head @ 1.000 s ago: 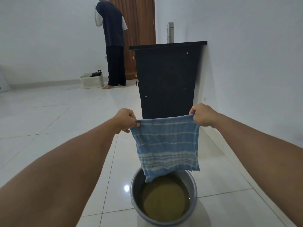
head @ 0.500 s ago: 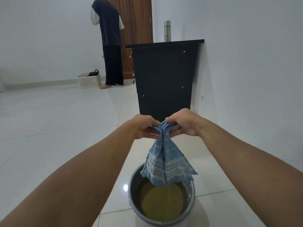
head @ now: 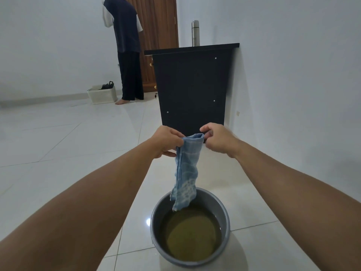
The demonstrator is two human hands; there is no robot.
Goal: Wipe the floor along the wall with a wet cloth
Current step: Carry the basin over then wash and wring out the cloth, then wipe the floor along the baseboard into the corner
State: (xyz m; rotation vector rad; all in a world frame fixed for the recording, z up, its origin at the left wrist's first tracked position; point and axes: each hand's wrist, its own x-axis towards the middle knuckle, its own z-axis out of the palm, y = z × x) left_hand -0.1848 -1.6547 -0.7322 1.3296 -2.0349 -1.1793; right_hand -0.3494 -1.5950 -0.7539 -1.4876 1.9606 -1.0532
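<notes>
A blue striped cloth (head: pixel 186 169) hangs folded lengthwise, a narrow strip, from both my hands. My left hand (head: pixel 166 141) pinches its top left corner and my right hand (head: pixel 217 138) pinches the top right, the two hands close together. The cloth's lower end dangles just above the water in a grey metal bucket (head: pixel 224 214) on the white tiled floor (head: pixel 78 153). The bucket holds yellowish-brown water. The white wall (head: pixel 293 94) runs along the right side.
A black cabinet (head: pixel 193 90) stands against the right wall ahead, with a steel flask (head: pixel 195 33) on top. Farther back a person (head: pixel 127 47) stands by a wooden door (head: pixel 160 26), next to a white basket (head: pixel 102 94).
The cloth was spread wide between my hands, then my hands came together and folded it. It now hangs as a narrow strip over the bucket.
</notes>
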